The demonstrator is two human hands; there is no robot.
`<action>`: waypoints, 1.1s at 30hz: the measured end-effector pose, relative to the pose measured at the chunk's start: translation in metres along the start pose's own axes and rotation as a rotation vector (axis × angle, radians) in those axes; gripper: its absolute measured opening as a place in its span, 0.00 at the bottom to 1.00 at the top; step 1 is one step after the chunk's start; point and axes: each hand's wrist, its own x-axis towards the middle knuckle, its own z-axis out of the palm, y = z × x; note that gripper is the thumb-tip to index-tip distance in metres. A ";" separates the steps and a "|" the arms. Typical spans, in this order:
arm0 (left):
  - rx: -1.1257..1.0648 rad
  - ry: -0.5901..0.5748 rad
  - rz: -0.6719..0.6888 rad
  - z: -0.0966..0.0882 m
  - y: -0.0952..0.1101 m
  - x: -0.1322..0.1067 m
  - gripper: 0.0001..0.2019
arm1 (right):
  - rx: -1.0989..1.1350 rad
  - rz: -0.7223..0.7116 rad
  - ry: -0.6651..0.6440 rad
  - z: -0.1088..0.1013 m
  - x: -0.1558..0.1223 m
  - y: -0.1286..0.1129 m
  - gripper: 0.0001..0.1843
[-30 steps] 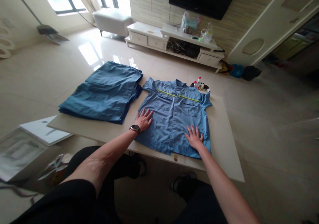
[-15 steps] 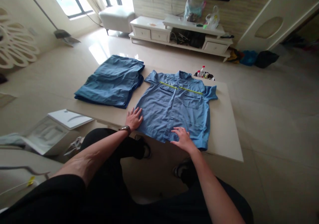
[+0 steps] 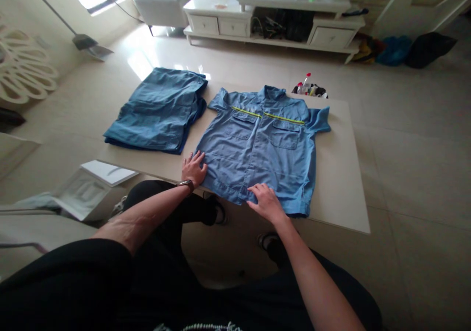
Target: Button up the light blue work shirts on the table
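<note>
A blue short-sleeved work shirt (image 3: 263, 147) with a yellow chest stripe lies flat, front up, on a low beige table (image 3: 338, 174). My left hand (image 3: 194, 166), with a watch on the wrist, rests flat with fingers spread on the shirt's lower left corner. At the middle of the bottom hem sits my right hand (image 3: 265, 202), palm down, its fingers lying on the cloth at the table's near edge. A stack of folded blue garments (image 3: 158, 110) lies on the table's left part.
A small container with bottles (image 3: 309, 89) stands behind the table's far edge. A white box (image 3: 91, 186) sits on the floor to the left. A white TV cabinet (image 3: 272, 12) and a white ottoman (image 3: 160, 2) line the far wall. My dark-trousered legs are under the table's near side.
Both hands have slid down the shirt toward the hem, the right one also leftward to the middle. The camera has tilted downward.
</note>
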 end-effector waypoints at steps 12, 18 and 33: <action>-0.014 -0.001 -0.018 -0.002 0.001 0.000 0.29 | -0.038 0.032 -0.006 0.010 0.021 -0.027 0.07; -0.019 -0.006 -0.011 -0.002 0.003 -0.001 0.29 | 0.077 0.002 0.052 0.018 0.021 -0.028 0.10; -0.020 -0.037 -0.032 -0.008 0.008 -0.001 0.29 | 0.091 -0.105 -0.056 0.016 0.020 -0.027 0.14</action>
